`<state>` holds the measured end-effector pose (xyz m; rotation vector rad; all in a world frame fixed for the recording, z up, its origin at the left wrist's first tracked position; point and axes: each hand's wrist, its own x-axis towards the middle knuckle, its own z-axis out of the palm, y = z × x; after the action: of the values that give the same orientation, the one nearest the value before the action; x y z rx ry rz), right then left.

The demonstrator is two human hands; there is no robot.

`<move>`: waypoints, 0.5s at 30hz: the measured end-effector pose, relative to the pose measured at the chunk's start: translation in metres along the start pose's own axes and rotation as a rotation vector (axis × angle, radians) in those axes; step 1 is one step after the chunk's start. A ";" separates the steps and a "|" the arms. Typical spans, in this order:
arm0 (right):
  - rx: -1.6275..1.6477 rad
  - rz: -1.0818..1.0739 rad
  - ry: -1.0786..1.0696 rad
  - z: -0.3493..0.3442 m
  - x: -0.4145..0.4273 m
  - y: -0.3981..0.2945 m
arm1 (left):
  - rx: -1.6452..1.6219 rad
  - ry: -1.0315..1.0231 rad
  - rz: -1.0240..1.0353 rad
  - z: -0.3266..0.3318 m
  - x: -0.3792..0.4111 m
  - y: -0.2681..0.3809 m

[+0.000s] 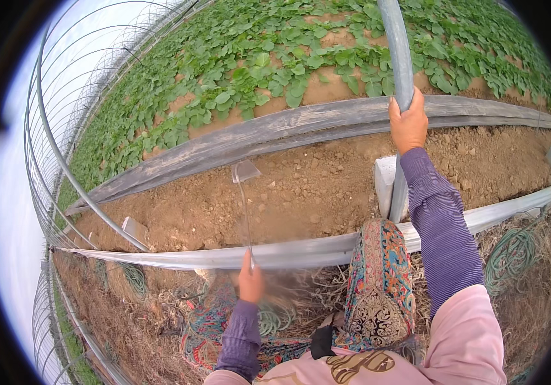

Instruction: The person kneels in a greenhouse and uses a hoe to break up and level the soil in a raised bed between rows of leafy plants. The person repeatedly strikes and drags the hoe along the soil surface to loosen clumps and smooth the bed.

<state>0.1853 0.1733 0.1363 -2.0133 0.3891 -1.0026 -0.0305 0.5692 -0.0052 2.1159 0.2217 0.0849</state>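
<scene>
My left hand (250, 284) grips the thin handle of a hand hoe (245, 211), held over the rail-like roll of pale plastic film (304, 251) in front of me. The hoe's flat blade (246, 171) is at the bare soil, close to the grey film roll; whether it touches the soil I cannot tell. Higher and to the right, my right hand (409, 120) is closed around a grey metal hoop pipe (399, 53) of the greenhouse frame. The pipe's lower part stands beside a white block (385, 180).
A long grey roll of film (280, 122) borders leafy green plants (299, 62). Bare hoops (59, 159) stand at the left. Coils of green rope (511, 260) lie on dry grass at the right, with another at the left (133, 278). A second white block (133, 228) stands left.
</scene>
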 end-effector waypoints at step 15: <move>-0.015 0.011 0.008 0.002 0.000 0.001 | -0.063 -0.180 -0.073 0.025 0.011 0.034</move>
<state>0.1868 0.1736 0.1352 -2.0188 0.4129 -1.0041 -0.0114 0.5331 0.0097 2.0370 0.1858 -0.1399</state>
